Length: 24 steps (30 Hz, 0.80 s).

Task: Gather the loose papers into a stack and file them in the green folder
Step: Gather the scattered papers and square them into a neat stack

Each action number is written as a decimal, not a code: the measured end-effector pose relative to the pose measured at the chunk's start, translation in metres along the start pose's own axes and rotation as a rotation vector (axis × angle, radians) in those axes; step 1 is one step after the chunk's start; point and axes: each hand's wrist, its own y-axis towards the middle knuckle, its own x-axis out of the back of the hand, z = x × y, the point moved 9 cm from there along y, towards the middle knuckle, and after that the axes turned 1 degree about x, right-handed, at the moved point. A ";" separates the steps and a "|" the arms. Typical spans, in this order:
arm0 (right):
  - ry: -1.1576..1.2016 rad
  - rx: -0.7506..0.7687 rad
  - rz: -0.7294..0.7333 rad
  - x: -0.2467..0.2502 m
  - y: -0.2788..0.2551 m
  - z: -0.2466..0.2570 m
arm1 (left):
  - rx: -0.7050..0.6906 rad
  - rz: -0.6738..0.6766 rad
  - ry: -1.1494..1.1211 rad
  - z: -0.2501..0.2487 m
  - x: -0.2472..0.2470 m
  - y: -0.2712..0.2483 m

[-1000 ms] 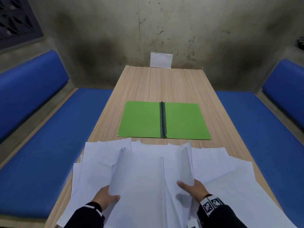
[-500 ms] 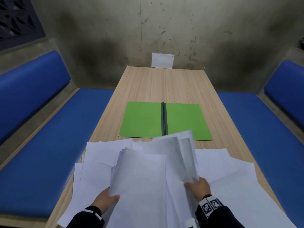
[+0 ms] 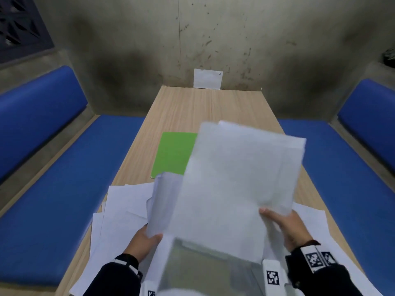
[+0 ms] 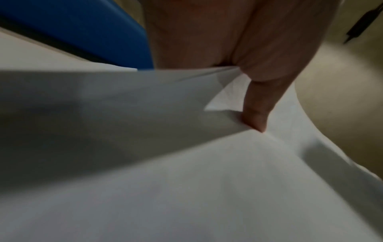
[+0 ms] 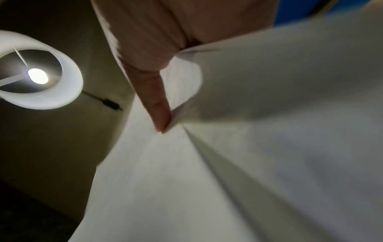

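1. Loose papers [image 3: 119, 210]: white sheets lie spread and overlapping on the near end of the wooden table [image 3: 192, 107], to the left and right of the two hands; they are not yet gathered.

2. Left hand [image 3: 142, 242]: at the near left, thumb on top and fingers hidden beneath, it pinches the near edge of a small curled bundle of sheets [image 3: 162, 201]. The left wrist view shows the thumb [image 4: 256, 121] pressed down on paper, with a folded corner just beside it. This bundle stands up from the table, its long axis running near to far.

3. Green folder [image 3: 173, 154]: lies open and flat on the table, far of both hands. Only its left leaf shows; the rest is hidden behind the raised sheets. The folder thus lies straight ahead of the fingers, and neither hand is clearly the nearer.

4. Raised sheets [image 3: 239, 180]: a larger sheaf held up off the table and tilted, long axis near to far, its far edge overlapping the folder in this view. Its edges look uneven, so squaring probably comes before filing.

5. Right hand [image 3: 286, 227]: at the near right, it grips the sheaf's near right corner, thumb on top, fingers behind. The right wrist view shows the thumb [image 5: 159, 111] clamped on the paper.
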 end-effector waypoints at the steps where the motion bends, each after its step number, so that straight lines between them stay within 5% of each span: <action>1: -0.002 -0.035 0.033 -0.007 0.000 -0.015 | -0.021 0.027 -0.037 -0.009 -0.005 -0.001; 10: 0.025 -0.150 0.241 -0.050 -0.016 -0.049 | -0.186 0.075 -0.313 -0.080 -0.022 -0.030; 18: 0.033 0.040 0.241 -0.064 -0.028 0.000 | -0.531 0.147 -0.326 -0.132 -0.015 -0.067; 24: -0.034 0.180 0.277 -0.062 -0.040 0.030 | -0.527 0.117 -0.345 -0.123 -0.005 -0.063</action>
